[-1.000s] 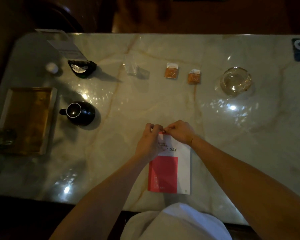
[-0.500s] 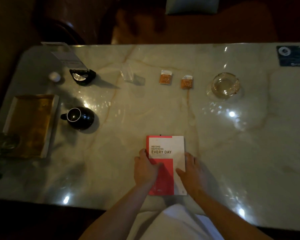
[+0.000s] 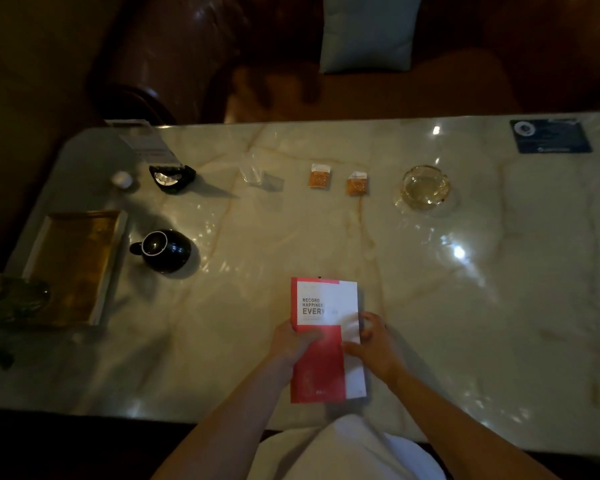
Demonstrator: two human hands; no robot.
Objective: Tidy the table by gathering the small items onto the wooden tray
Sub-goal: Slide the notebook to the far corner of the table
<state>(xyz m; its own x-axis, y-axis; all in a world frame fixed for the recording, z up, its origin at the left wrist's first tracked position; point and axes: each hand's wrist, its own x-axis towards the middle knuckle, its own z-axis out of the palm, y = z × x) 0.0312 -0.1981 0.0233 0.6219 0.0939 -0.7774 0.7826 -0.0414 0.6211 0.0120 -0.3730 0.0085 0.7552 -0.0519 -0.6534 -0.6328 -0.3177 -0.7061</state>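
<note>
My left hand and right hand both grip the red-and-white notebook at the near edge. The wooden tray sits far left; carrying the notebook across, I could clip the black teapot beside it.

On the worktop: 2 orange sachets, one left of the other; 1 red-and-white book; 1 wooden tray; 1 black teapot; 1 glass ashtray; 1 clear packet; 1 dark card; 1 small white cap.

Two bare forearms reach forward; the left hand and right hand each curl their fingers inward, thumbs pointing toward each other.
</note>
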